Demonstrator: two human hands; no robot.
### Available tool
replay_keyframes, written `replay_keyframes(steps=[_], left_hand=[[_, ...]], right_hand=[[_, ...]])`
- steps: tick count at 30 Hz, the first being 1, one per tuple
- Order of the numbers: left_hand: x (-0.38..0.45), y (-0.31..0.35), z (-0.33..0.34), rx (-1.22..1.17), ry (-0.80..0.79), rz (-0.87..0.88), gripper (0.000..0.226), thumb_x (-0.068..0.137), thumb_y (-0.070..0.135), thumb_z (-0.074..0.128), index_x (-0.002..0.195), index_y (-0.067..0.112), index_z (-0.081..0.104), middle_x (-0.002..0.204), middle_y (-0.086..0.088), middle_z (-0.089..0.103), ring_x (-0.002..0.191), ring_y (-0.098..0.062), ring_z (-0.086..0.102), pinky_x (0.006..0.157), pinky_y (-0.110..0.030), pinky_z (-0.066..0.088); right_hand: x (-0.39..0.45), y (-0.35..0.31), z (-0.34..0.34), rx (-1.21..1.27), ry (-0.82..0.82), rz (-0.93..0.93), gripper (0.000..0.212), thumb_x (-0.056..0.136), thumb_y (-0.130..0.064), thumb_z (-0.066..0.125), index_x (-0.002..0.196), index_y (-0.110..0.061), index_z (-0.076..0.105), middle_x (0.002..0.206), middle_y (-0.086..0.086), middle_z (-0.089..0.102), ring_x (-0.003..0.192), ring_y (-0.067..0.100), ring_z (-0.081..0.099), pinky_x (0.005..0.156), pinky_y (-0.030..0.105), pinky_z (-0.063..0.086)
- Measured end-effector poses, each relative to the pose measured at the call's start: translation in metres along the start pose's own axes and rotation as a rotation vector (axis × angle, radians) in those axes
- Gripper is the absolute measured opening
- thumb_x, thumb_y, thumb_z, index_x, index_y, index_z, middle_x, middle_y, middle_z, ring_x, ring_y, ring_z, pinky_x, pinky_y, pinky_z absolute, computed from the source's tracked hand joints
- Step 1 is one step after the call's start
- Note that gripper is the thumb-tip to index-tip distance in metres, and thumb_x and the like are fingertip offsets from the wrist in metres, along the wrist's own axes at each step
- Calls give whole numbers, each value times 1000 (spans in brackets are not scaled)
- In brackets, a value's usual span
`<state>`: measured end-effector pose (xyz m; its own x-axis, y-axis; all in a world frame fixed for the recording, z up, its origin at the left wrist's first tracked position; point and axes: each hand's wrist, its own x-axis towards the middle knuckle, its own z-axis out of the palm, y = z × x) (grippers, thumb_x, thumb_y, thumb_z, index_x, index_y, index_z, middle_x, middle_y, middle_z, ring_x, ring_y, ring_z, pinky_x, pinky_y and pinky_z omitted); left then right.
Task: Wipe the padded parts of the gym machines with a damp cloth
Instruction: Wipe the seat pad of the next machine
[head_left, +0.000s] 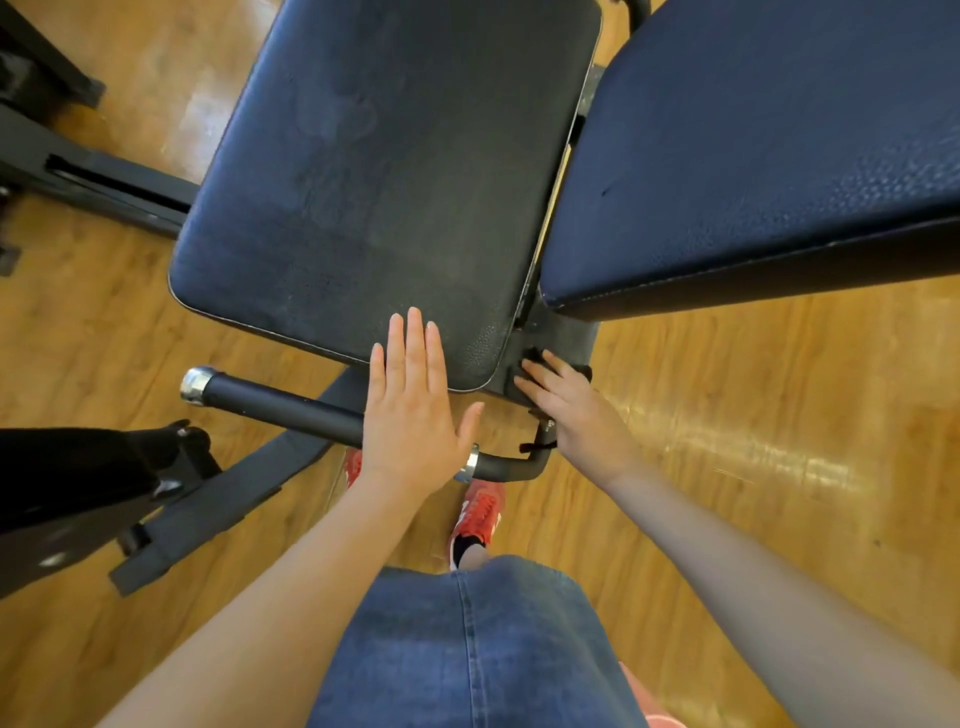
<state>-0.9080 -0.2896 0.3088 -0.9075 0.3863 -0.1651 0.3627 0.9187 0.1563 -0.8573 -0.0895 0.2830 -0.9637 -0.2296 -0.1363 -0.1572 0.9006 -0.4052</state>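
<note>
The seat pad (384, 176), dark blue and textured, is seen from above at the centre of the view, with faint smeared marks visible across its surface. To its right, a second dark blue pad, the backrest pad (769, 145), is set at an angle, its near edge just beside the seat pad's right edge, with a narrow gap between them in which the metal frame is visible.

The left hand (410, 410) is laid flat, fingers straight and together, with the fingertips resting on the near edge of the seat pad and the palm over a black handle bar (280, 402). The bar runs from a chrome end cap at the left, under the hand, to a bend at the right.

The right hand (571, 410) is placed on the black bracket (566, 338) below the junction of the two pads. Its fingers are extended onto the bracket near a small black knob; whether anything is gripped cannot be told. No cloth can be made out in either hand.

A denim garment (467, 644) and red shoes (480, 512) are seen below the hands. The machine stands on a wooden floor (753, 441), and black frame members (93, 182) of other equipment are seen at the left.
</note>
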Motion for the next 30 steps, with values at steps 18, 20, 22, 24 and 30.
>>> replay_keyframes(steps=[18,20,22,24,30], left_hand=[[-1,19,-6,-34,-62,-127,89,95,56,42,153,-2,7,161,-21,1,149,-35,-3,118,-43,-3],[-6,25,-9,-70,-85,-150,89,96,57,39,153,-1,3,161,-20,-4,149,-34,-7,118,-42,-6],[-12,31,-14,-77,-132,-154,88,97,57,35,154,0,1,161,-20,-7,149,-33,-10,118,-41,-6],[-17,33,-22,-61,-193,-151,85,98,58,30,154,2,-1,161,-18,-9,149,-32,-11,119,-42,-4],[-40,36,-56,-46,-291,-70,73,102,52,27,155,8,4,163,-13,0,150,-29,-5,120,-43,-1]], right_hand=[[10,-13,5,179,131,362,52,86,15,47,134,-5,48,144,10,42,140,30,25,114,45,25],[11,-28,8,178,114,379,56,85,16,47,136,-6,45,147,9,38,142,29,20,115,43,20],[3,-33,5,118,13,265,59,84,14,49,139,-8,42,149,7,35,143,27,17,116,43,19],[-7,-32,-10,45,-110,133,59,86,9,50,141,-11,39,151,4,32,144,23,15,116,40,18],[-34,-56,-60,-115,-156,66,69,87,11,47,147,-16,25,155,2,21,145,20,9,116,32,17]])
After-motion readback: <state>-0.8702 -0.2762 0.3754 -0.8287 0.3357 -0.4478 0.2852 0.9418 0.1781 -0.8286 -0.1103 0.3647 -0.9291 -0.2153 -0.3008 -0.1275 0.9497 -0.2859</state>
